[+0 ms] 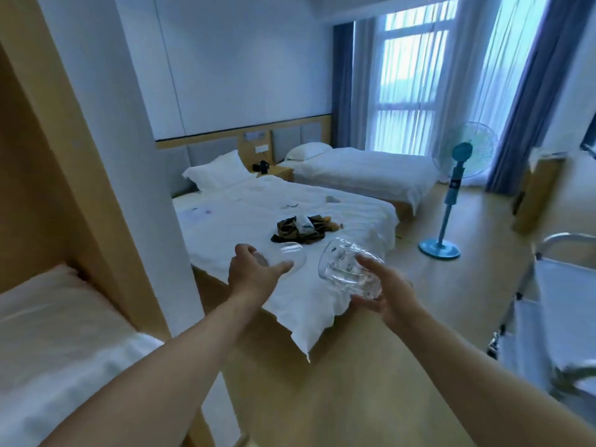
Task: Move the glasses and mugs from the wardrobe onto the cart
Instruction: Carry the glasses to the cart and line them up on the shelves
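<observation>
Clear glass (288, 259) gripped in left hand (253, 272), glass mug (350, 272) cradled in right hand (385, 298) by curled fingers, apparently for transfer to cart (561, 304) at right.

A: Which limbs appear in the head view?

B: Both bare forearms, extended forward from the lower edge and converging slightly toward the centre.

A: Pose of the left hand (254, 272)?

B: Back of the hand toward the camera, thumb on the right side pointing forward, fingers curled over the near edge of a clear glass (287, 258), which it grips.

A: And the right hand (385, 293)?

B: Turned palm-inward; the fingers cup a second clear glass (348, 269) from below and the thumb lies along its upper side. The glass is tilted, its mouth facing up and left.

A: Relation between the hands?

B: Near each other, apart, at a similar height; the right sits slightly lower.
</observation>
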Tool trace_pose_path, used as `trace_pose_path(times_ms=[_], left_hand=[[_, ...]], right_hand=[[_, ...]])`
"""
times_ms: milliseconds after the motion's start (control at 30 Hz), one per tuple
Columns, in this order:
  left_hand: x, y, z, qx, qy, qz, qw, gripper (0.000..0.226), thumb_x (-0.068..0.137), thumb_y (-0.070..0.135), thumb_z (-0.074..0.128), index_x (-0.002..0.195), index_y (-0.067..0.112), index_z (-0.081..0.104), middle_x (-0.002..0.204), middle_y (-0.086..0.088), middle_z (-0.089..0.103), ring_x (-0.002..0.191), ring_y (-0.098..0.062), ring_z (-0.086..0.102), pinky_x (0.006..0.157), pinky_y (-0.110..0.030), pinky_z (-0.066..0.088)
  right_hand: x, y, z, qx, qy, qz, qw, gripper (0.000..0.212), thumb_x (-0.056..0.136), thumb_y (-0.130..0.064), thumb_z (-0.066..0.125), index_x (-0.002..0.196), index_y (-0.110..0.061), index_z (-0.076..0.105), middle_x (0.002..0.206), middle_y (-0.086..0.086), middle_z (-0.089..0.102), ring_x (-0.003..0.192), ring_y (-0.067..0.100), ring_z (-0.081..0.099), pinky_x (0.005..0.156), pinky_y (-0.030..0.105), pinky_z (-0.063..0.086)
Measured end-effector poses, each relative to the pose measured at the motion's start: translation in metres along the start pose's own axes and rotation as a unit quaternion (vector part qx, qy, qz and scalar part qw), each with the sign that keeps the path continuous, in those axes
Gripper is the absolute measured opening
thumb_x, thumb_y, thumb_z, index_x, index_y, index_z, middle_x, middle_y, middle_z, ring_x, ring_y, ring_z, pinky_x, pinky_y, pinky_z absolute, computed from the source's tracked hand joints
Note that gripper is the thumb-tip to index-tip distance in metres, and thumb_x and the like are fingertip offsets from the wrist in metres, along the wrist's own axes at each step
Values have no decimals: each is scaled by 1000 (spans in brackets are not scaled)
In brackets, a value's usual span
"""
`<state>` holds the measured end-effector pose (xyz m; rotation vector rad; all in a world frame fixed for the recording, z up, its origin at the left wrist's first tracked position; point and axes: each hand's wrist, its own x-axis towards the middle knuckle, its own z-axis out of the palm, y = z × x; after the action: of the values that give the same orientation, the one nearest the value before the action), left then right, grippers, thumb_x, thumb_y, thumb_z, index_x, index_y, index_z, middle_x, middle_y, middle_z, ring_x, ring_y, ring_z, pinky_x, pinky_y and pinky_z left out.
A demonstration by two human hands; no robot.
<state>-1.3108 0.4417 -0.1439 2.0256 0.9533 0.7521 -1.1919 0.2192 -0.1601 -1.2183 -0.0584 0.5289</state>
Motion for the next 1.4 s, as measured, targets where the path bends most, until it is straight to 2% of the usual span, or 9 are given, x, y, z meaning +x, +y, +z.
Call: trace_pose_path(times_ms=[133, 233, 433, 600, 800, 1033, 1167, 1267, 1400], left_hand=[[6, 30, 50, -116, -72, -58, 989, 82, 62, 57, 91, 116, 22, 40, 103, 2, 52, 96, -21, 59, 85, -46, 59], [19, 49, 85, -205, -118, -102, 966, 80, 59, 53, 93, 110, 16, 44, 102, -2, 55, 91, -20, 60, 83, -48, 61], [51, 83, 138, -393, -299, -211, 844, 84, 56, 29, 98, 125, 0, 62, 113, -16, 60, 104, -31, 65, 87, -47, 61], [83, 113, 177, -405, -407, -216, 790, 53, 54, 22, 92, 94, 5, 63, 77, -12, 64, 74, -25, 68, 84, -45, 61], [116, 140, 225, -406, -487, -189, 750, 47, 69, 23, 89, 104, 12, 60, 99, -14, 60, 83, -26, 68, 73, -42, 64], [138, 154, 283, -339, -574, -130, 734, 67, 56, 40, 89, 113, 17, 62, 106, -11, 73, 86, -26, 75, 82, -44, 62], [139, 161, 317, -358, -614, -174, 682, 59, 64, 29, 84, 114, 9, 61, 99, -10, 75, 88, -31, 73, 82, -44, 59], [139, 165, 345, -352, -640, -183, 658, 68, 67, 34, 87, 123, 10, 58, 122, -13, 65, 105, -34, 70, 81, -47, 59], [144, 185, 379, -322, -649, -122, 679, 100, 38, 50, 100, 124, 15, 61, 121, -15, 68, 101, -33, 73, 76, -47, 60]], right_hand=[[5, -13, -35, 86, 36, 42, 995, 57, 68, -48, 87, 114, -20, 70, 101, 6, 78, 81, 23, 76, 64, 35, 61], [17, -18, -52, 142, 77, 34, 986, 63, 61, -50, 88, 113, -18, 72, 101, 6, 78, 79, 20, 70, 67, 30, 55], [48, -29, -79, 234, 71, -2, 970, 64, 70, -39, 87, 123, -10, 68, 117, 17, 73, 93, 31, 73, 80, 44, 60], [76, -47, -97, 222, 28, -56, 973, 73, 57, -27, 98, 122, -5, 72, 121, 20, 68, 106, 38, 66, 97, 60, 51], [104, -55, -96, 234, 60, -95, 966, 101, 41, -25, 104, 132, -9, 63, 131, 29, 58, 107, 50, 62, 94, 64, 52], [122, -57, -107, 230, 145, -116, 955, 78, 40, -25, 100, 112, -13, 74, 120, 20, 64, 101, 35, 64, 90, 47, 53], [133, -59, -133, 223, 187, -115, 950, 81, 65, -24, 91, 137, -7, 58, 119, 23, 65, 110, 41, 62, 108, 56, 44], [150, -64, -156, 229, 165, -131, 950, 79, 39, -23, 103, 111, -12, 72, 114, 22, 69, 106, 42, 66, 98, 62, 48], [182, -73, -189, 244, 149, -135, 949, 70, 33, -21, 104, 97, -14, 77, 113, 21, 70, 100, 41, 70, 93, 63, 50]])
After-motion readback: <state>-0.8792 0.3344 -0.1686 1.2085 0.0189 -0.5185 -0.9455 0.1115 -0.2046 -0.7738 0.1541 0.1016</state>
